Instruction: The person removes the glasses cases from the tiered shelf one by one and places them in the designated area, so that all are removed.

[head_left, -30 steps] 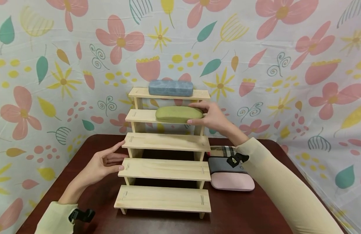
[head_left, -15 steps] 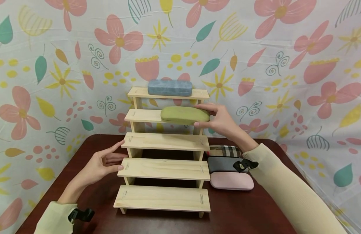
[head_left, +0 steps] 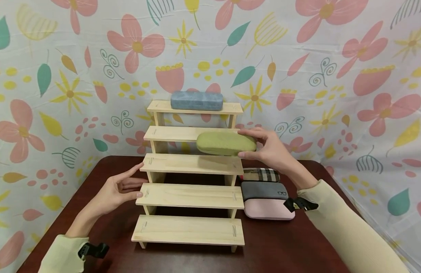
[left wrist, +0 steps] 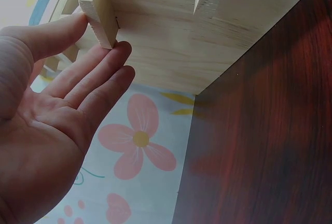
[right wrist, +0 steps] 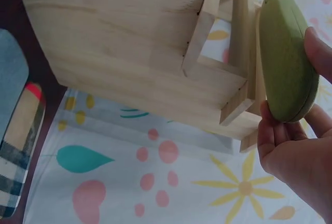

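A green glasses case (head_left: 225,143) is gripped at its right end by my right hand (head_left: 269,149), thumb in front and fingers behind. In the head view it overlaps the gap between the second and third steps of a wooden step stand (head_left: 188,195). The right wrist view shows the green case (right wrist: 286,53) tilted beside the stand's end. My left hand (head_left: 116,191) holds the stand's left side. Its thumb and fingers lie on either side of a step's end (left wrist: 98,14) in the left wrist view. A blue glasses case (head_left: 196,101) lies on the top step.
Right of the stand, a plaid case (head_left: 261,174), a grey case (head_left: 263,190) and a pink case (head_left: 269,209) lie in a row on the dark red table (head_left: 282,250). A flowered cloth (head_left: 210,49) hangs close behind the stand.
My right hand has drawn the green case rightward, then down and forward off the second step. The left hand keeps its place on the stand.
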`<state>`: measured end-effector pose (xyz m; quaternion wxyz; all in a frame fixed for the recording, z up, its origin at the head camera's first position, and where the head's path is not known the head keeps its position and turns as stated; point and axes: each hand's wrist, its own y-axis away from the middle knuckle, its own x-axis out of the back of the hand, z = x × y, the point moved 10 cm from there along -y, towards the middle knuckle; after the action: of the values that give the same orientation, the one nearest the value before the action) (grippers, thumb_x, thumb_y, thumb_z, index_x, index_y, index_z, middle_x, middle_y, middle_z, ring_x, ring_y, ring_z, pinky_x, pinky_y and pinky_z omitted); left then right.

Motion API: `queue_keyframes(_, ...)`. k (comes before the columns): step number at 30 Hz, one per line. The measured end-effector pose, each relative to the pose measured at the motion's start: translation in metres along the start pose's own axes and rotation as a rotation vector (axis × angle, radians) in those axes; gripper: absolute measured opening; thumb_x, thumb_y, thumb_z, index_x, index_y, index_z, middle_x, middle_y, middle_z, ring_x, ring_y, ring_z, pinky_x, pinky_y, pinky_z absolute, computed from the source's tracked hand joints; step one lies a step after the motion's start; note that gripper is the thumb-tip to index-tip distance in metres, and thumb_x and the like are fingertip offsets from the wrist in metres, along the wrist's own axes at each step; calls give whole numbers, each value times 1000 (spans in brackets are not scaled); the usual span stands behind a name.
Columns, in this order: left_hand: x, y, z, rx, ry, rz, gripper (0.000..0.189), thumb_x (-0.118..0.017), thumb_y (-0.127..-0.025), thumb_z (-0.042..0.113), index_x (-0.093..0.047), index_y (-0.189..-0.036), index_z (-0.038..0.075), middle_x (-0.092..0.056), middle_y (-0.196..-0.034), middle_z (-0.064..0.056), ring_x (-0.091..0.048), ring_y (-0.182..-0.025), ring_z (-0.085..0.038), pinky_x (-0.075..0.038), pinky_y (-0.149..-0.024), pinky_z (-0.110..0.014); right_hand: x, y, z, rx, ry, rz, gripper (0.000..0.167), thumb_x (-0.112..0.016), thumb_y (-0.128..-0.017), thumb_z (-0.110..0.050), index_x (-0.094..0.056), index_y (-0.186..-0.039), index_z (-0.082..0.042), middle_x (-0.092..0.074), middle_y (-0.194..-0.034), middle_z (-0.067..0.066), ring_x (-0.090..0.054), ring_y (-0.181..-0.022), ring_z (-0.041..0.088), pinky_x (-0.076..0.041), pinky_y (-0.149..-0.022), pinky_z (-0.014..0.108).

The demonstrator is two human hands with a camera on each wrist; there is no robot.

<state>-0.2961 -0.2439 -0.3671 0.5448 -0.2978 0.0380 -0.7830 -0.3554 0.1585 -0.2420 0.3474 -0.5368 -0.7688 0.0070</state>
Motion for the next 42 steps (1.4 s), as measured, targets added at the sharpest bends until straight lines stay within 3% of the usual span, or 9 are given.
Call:
queue_keyframes(6, 2, 1, 0, -3, -8, 1, 89, -80, -89, -8, -36, -165, 7, -71, -125, -27, -71, -115, -13, -57, -91, -25, 5, 17, 2, 1, 78, -3, 66, -91, -86, -13, -64, -146, -7, -59, -143, 8, -58, -123, 25, -42, -110, 50)
queue_keyframes(10, 2, 1, 0, -7, -8, 1, 89, -80, -89, -8, -36, -165, 7, -71, -124, -26, -71, -115, -13, -57, -91, -25, 8, 28, 3, 10, 99, -13, 66, -91, -86, -14, -65, -146, -11, -61, -140, 5, -56, -125, 22, -41, -109, 49)
queue_keyframes(16, 3, 1, 1, -5, -10, 0, 89, -80, -89, -8, -36, -165, 7, -71, -125, -28, -71, -115, -12, -57, -91, -25, 12, 46, 5, 11, 89, -6, 64, -90, -87, -11, -66, -145, -15, -60, -140, 6, -62, -112, 22, -56, -83, 29)
queue_keyframes(19, 3, 1, 1, -3, -10, 0, 90, -81, -89, -8, -36, -165, 8, -70, -125, -28, -71, -115, -12, -57, -92, -25, 15, 55, 5, 16, 102, 15, 63, -90, -86, -9, -67, -144, -14, -61, -139, 7, -62, -104, 22, -58, -71, 28)
queue_keyframes(28, 2, 1, -1, 1, -3, 0, 90, -81, -89, -8, -36, -165, 8, -70, -125, -28, -71, -115, -13, -57, -92, -26, 22, 77, 9, 12, 199, 50, 65, -94, -82, -14, -69, -142, -21, -66, -134, 1, -56, -117, 14, -45, -93, 25)
queue_keyframes(42, 1, 0, -2, 3, 3, -2, 89, -80, -89, -8, -36, -165, 8, -70, -125, -29, -71, -115, -13, -58, -91, -26, 33, 113, 27, 8, 192, 93, 66, -94, -79, -6, -70, -140, -15, -68, -129, 2, -59, -111, 11, -44, -90, 17)
